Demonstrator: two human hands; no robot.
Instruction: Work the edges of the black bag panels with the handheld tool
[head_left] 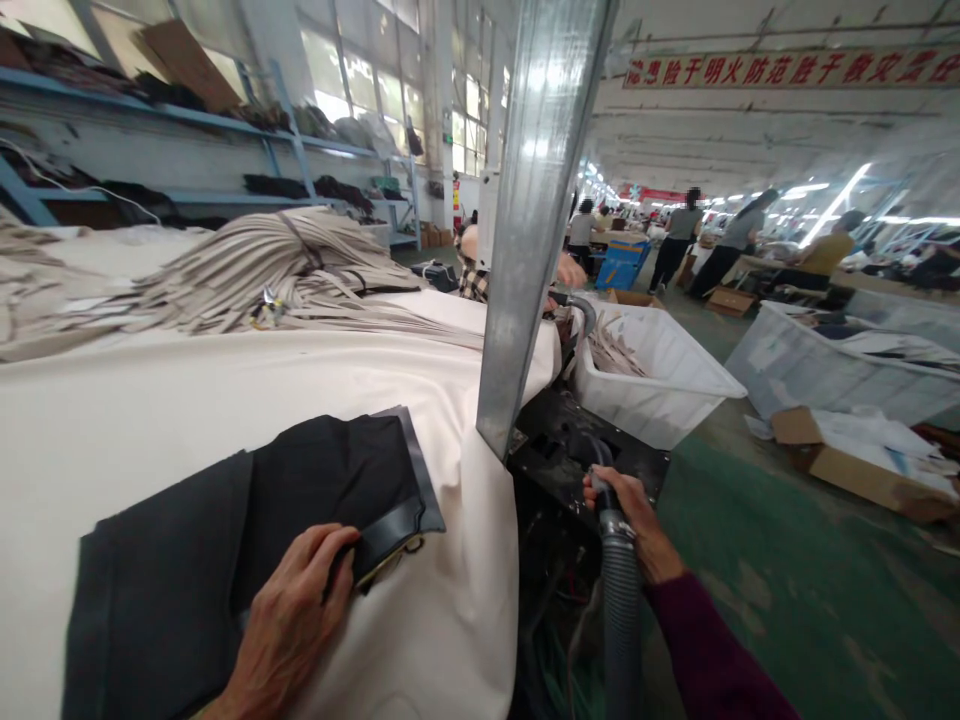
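Note:
A piece of black fabric (322, 470), folded over and layered, lies on the white sheet material (187, 385) that covers the table. My left hand (300, 600) pinches the near edge of this fabric, where a smooth, shiny black flap (390, 530) with a yellowish edge sticks out past my fingers. On the right, my right hand (630, 515) is wrapped round the black neck of a grey corrugated hose (621, 590). The hose's curved black nozzle (596, 447) points away from me, over a dark machine panel (551, 440).
A metal post (536, 200) rises between my hands, at the table's edge. Beige strips (277, 255) are heaped farther back on the table. White plastic bins (652, 390) and a cardboard box (862, 465) stand to the right. Another person's hand (571, 272) shows behind the post.

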